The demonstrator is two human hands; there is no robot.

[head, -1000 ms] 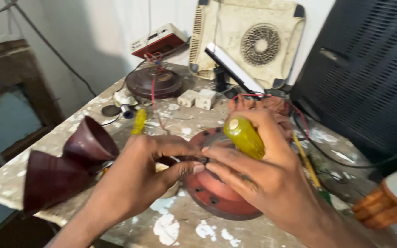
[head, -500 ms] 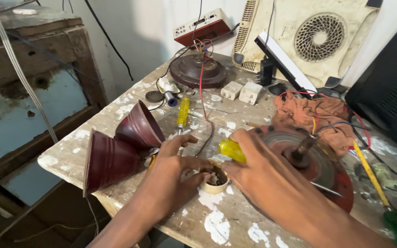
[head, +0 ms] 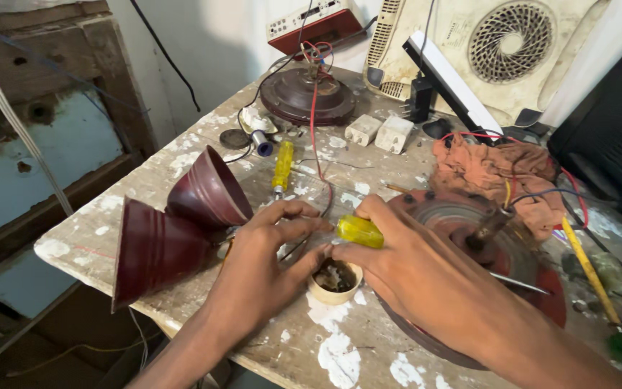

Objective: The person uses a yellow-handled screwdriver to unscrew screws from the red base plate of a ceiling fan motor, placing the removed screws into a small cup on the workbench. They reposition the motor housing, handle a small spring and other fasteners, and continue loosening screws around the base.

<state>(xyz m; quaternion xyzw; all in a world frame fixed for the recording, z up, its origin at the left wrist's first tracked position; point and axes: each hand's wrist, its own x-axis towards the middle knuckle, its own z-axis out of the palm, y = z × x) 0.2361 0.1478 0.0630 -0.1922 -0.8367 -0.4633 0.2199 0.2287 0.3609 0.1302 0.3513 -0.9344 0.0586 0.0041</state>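
Since half a second before, my hands had closed in on the small round cream-coloured cup (head: 335,282) holding dark bits, which sat on the paint-splashed wooden table (head: 181,155) between my two hands, just in front of the round dark-red metal motor housing (head: 469,230). A second before, I had been working higher up over that housing; now both hands were low at the table's near edge.

My left hand (head: 264,259) lay with its thumb reaching to the cup's rim and its fingers stretched forward above it, the grip loose and part spread, closed on nothing that I could see. My right hand (head: 412,270) kept its grip wrapped around the yellow-handled screwdriver (head: 359,231), the handle poking out by my forefinger, just above the cup; its tip was hidden.

Left of my left hand the two dark-red flared metal cones (head: 174,230) lay on their sides, touching each other. A second yellow-handled screwdriver (head: 282,166) lay farther up the table, and an orange rag (head: 491,169) sat bunched behind the housing.
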